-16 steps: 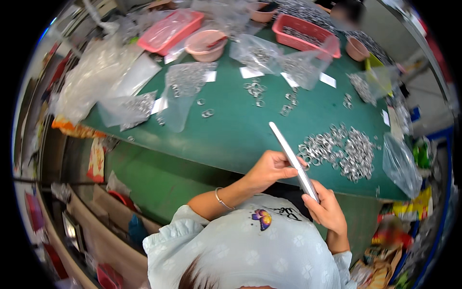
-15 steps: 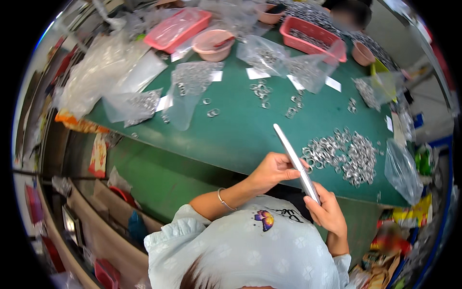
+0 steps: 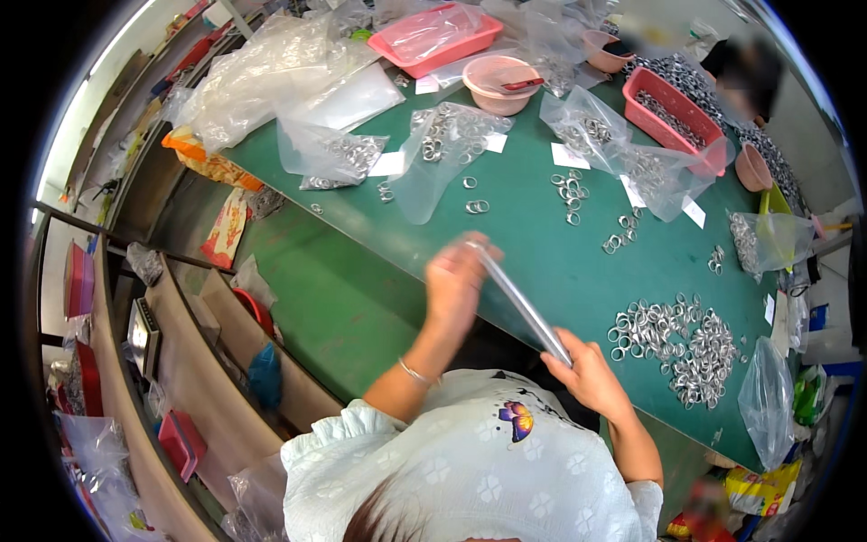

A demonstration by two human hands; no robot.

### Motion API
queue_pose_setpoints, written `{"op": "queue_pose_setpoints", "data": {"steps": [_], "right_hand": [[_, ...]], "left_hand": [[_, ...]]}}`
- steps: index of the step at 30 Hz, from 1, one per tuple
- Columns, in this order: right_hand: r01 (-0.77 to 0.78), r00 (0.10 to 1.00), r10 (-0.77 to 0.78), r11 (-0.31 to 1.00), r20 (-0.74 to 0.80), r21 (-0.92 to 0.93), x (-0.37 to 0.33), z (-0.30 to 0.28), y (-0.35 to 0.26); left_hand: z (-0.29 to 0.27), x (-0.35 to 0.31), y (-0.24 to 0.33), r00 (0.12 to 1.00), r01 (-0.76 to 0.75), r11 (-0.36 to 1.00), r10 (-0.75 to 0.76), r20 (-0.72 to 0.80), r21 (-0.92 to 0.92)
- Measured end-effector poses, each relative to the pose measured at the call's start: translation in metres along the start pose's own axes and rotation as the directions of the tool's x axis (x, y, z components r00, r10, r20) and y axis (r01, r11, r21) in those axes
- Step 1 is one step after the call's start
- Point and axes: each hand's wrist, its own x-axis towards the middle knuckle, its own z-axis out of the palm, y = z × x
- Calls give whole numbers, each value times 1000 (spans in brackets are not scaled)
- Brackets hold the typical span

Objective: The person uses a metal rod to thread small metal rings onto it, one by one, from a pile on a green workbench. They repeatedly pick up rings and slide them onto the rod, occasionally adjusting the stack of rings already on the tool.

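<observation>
Slanting over the table's near edge is a silvery tapered ring mandrel (image 3: 524, 305). My right hand (image 3: 591, 375) is closed around its lower, thicker end. Up at the narrow tip, my left hand (image 3: 459, 278) has its fingers curled, but motion smears them, and whether they hold a ring cannot be made out. A big pile of loose metal rings (image 3: 695, 361) lies on the green table to the right of the mandrel. Smaller ring groups (image 3: 569, 194) sit farther back, beside white paper slips (image 3: 571, 156).
Clear plastic bags of rings (image 3: 452, 126) line the table's far side. Behind them stand a pink tray (image 3: 433, 41), a pink bowl (image 3: 497, 90) and a pink basket (image 3: 673, 117) of rings. Another person (image 3: 745, 72) is at the far right. Shelving (image 3: 181, 361) stands at the left.
My left hand has slid from the mandrel's middle up to its tip. The view has turned, so the table's things sit farther right and lower. My right hand keeps its grip.
</observation>
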Motion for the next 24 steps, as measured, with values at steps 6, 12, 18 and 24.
{"op": "queue_pose_setpoints", "data": {"steps": [6, 12, 18, 24], "right_hand": [[-203, 976, 189, 969, 103, 143, -5, 3, 24], [-279, 960, 268, 906, 79, 317, -10, 4, 32], [-280, 955, 295, 869, 27, 407, -22, 2, 38], [-256, 953, 302, 835, -17, 487, -33, 2, 44]], "left_hand": [[-62, 30, 45, 994, -76, 979, 90, -64, 188], [-56, 28, 22, 987, -94, 826, 151, -58, 557], [-43, 63, -13, 917, -379, 223, 223, 332, 898], [-46, 91, -24, 813, -443, -38, 404, 419, 896]]}}
